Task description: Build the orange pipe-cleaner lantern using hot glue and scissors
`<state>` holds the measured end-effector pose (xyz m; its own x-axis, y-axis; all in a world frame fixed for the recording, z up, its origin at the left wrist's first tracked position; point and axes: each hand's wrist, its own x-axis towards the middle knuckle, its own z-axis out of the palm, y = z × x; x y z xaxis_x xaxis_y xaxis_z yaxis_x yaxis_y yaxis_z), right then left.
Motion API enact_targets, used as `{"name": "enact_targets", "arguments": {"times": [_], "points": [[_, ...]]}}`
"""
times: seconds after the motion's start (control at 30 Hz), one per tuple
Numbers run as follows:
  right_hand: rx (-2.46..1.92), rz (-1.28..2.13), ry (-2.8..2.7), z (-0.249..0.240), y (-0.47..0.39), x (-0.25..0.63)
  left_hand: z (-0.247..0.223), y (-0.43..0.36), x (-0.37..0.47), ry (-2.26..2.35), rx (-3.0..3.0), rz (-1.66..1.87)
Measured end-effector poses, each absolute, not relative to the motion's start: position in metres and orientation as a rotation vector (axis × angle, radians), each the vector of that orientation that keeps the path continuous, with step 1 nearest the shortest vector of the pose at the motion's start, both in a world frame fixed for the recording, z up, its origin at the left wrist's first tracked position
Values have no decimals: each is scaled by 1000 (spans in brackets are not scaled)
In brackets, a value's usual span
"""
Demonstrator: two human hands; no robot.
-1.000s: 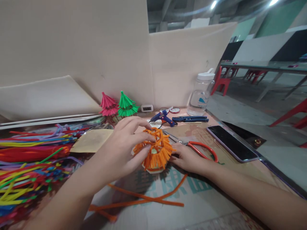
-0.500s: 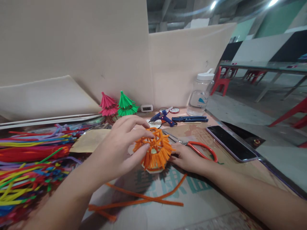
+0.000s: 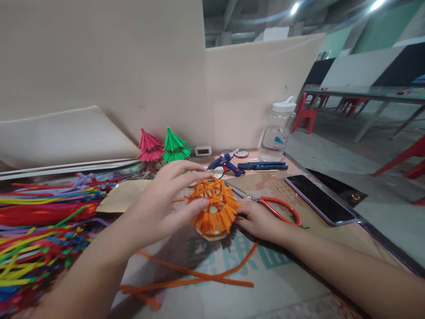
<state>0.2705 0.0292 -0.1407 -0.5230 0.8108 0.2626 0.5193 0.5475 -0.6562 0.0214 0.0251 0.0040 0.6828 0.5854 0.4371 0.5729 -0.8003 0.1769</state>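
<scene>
An orange pipe-cleaner craft point(image 3: 215, 217) stands upright on a pale base, with a fringed lower tier and an open lattice above. My left hand point(image 3: 169, 199) reaches over its left and upper side, thumb in front and curved fingers across the top, closed round the lattice. Low on the right, my right hand point(image 3: 257, 219) steadies the craft; its fingertips are partly hidden behind the fringe. Loose orange pipe cleaners point(image 3: 199, 277) lie crossed in front. Red-handled pliers point(image 3: 280, 208) rest just beyond my right hand.
Many coloured pipe cleaners point(image 3: 43, 221) are heaped at left. Behind stand a pink tree point(image 3: 150, 146) and a green tree point(image 3: 175, 146), a small digital clock point(image 3: 202, 151), a blue glue gun point(image 3: 227, 164) and a water bottle point(image 3: 276, 133). A phone point(image 3: 318, 199) lies at right.
My left hand has shifted slightly left and its fingers lie lower over the lattice. A short orange strand now shows left of the craft. My right hand stays put.
</scene>
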Motion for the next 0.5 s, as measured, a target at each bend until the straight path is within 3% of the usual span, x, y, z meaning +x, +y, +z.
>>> {"name": "enact_targets", "arguments": {"times": [0.2,0.5], "points": [[-1135,660,-2195,-143,30,271,-4,47,9,1200,2581,451],[-1162,649,-2121,-144,29,269,-25,65,11,875,2422,406]]}}
